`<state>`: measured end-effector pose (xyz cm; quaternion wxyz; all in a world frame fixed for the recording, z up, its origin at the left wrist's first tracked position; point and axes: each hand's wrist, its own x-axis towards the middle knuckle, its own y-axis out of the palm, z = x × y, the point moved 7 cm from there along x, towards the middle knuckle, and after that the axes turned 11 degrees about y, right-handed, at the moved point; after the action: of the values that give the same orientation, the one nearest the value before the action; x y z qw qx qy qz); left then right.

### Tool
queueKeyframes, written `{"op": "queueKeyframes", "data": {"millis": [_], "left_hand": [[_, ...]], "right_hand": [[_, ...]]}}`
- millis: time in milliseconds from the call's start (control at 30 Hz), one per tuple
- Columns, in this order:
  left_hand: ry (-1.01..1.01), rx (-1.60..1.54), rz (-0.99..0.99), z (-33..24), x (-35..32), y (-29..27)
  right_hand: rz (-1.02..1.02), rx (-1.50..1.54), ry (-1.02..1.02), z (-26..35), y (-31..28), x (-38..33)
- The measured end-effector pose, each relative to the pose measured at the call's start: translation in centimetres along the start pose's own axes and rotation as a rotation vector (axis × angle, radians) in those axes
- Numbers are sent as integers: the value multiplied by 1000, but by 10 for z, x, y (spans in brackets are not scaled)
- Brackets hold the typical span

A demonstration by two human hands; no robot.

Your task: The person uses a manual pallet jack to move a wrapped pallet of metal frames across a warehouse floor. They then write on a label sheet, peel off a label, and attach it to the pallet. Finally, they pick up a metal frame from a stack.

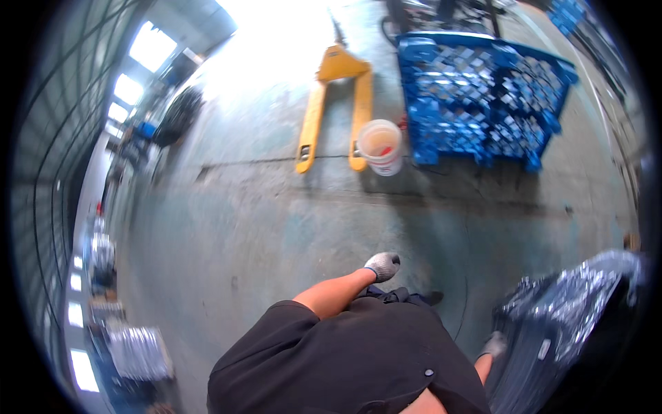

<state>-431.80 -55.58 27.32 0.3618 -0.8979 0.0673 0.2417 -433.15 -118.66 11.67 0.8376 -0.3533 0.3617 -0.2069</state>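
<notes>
My left hand point(383, 266), in a light grey work glove with a dark patch at the fingers, hangs in front of my waist. Its fingers curl inward in a loose fist, and no object shows in it. My right hand point(494, 343), also gloved, is low at my right side, close to a dark stack point(524, 345) partly covered in shiny clear plastic film point(586, 293). That hand is small and smeared, so its fingers and any contact with the stack cannot be made out.
Ahead on the concrete floor stands a yellow pallet jack point(343, 63), a whitish bucket point(380, 146) with something red inside beside its right fork. A blue plastic pallet point(486, 100) stands to its right. Film-wrapped goods point(140, 353) lie at left, near a windowed wall.
</notes>
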Motion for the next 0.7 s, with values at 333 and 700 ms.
{"op": "queueKeyframes", "data": {"millis": [333, 700], "left_hand": [[-437, -234, -142, 250, -165, -46], [-669, -464, -494, 464, -310, -62]], "right_hand": [[531, 180, -209, 253, 221, -166], [843, -277, -626, 402, 398, -451]]}}
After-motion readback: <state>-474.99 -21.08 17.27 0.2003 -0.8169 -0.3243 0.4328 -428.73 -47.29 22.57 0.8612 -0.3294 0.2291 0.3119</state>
